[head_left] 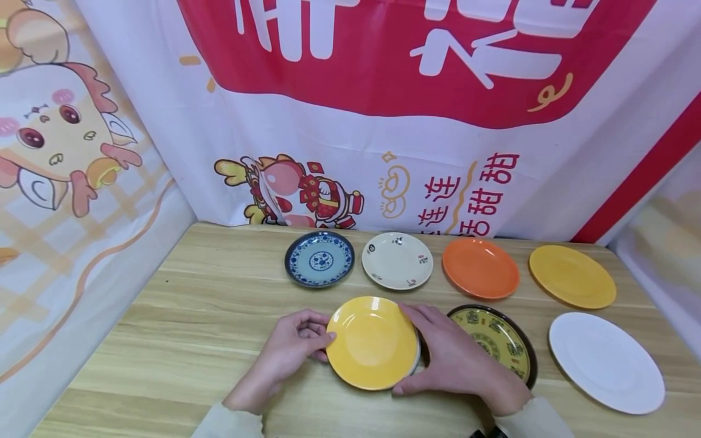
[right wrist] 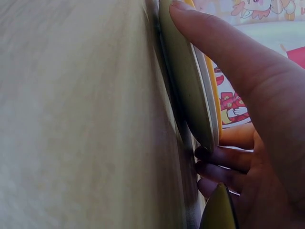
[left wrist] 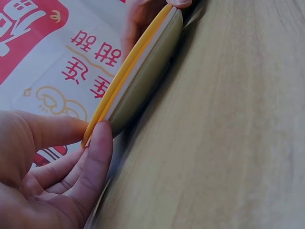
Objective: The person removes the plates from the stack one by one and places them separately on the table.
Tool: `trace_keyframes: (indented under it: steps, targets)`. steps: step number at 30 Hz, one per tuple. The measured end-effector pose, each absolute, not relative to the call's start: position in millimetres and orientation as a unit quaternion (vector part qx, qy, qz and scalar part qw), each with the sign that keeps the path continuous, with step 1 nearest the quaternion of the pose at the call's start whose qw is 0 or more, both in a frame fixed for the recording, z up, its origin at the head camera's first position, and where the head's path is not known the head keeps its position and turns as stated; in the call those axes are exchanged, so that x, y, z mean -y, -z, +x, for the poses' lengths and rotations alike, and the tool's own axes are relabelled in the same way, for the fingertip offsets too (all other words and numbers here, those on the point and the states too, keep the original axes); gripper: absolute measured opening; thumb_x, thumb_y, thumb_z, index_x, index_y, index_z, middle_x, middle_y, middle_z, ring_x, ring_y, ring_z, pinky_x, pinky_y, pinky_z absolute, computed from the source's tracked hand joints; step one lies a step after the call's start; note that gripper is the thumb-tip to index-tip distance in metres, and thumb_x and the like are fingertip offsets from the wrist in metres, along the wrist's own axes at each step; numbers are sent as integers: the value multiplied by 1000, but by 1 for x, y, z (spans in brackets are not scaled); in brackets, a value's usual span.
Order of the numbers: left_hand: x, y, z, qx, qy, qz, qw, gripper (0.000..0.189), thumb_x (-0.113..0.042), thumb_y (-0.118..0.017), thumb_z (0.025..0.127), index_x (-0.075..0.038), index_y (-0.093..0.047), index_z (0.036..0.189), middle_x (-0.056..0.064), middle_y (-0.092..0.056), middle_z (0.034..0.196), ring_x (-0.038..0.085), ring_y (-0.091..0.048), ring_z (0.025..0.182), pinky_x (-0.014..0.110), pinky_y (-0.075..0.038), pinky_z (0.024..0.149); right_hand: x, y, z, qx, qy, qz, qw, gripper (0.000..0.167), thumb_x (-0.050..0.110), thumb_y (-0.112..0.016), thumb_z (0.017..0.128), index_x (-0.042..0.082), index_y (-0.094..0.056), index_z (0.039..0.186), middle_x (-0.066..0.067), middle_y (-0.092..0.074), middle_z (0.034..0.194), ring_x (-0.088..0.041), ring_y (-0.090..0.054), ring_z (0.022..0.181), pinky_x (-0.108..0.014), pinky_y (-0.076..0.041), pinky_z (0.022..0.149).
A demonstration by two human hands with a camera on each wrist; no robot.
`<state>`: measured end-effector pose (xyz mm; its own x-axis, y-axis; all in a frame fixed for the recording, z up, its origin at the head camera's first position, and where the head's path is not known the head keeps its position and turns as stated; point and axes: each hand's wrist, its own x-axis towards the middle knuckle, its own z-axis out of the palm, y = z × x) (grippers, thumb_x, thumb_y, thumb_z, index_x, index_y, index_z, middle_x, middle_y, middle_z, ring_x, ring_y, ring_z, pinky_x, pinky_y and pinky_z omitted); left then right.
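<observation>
A yellow plate [head_left: 373, 342] tops a small stack, with a white plate [left wrist: 127, 78] and an olive-green plate [left wrist: 151, 76] under it, as the left wrist view shows from the side. My left hand [head_left: 292, 347] pinches the yellow plate's left edge, thumb above and fingers below. Around the right side of the stack, my right hand [head_left: 446, 350] grips the rims, its thumb at the near edge and its fingers at the far edge. In the right wrist view the underside of the olive-green plate [right wrist: 186, 81] sits close over the table.
Behind the stack stand a blue patterned plate [head_left: 320, 260], a cream plate [head_left: 397, 261], an orange plate [head_left: 481, 268] and another yellow plate [head_left: 572, 277]. To the right are a dark-rimmed green plate [head_left: 493, 340], partly behind my right hand, and a white oval-looking plate [head_left: 606, 363]. A printed cloth [head_left: 339, 140] hangs behind.
</observation>
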<state>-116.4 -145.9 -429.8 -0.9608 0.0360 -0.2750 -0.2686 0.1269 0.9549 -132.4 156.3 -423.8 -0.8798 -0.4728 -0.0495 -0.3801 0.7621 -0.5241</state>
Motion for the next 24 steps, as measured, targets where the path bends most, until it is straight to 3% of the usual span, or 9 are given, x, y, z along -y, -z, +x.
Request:
trace_keyframes:
  steps: [24]
  targets:
    - [154, 428, -116, -748, -649, -80, 111, 34, -1, -72, 97, 8, -65, 129, 15, -72, 104, 19, -71, 78, 32, -67, 67, -157, 427, -132, -935, 253, -239, 76, 135, 90, -85, 54, 28, -43, 165, 4, -50, 162, -26, -50, 150, -59, -46, 124]
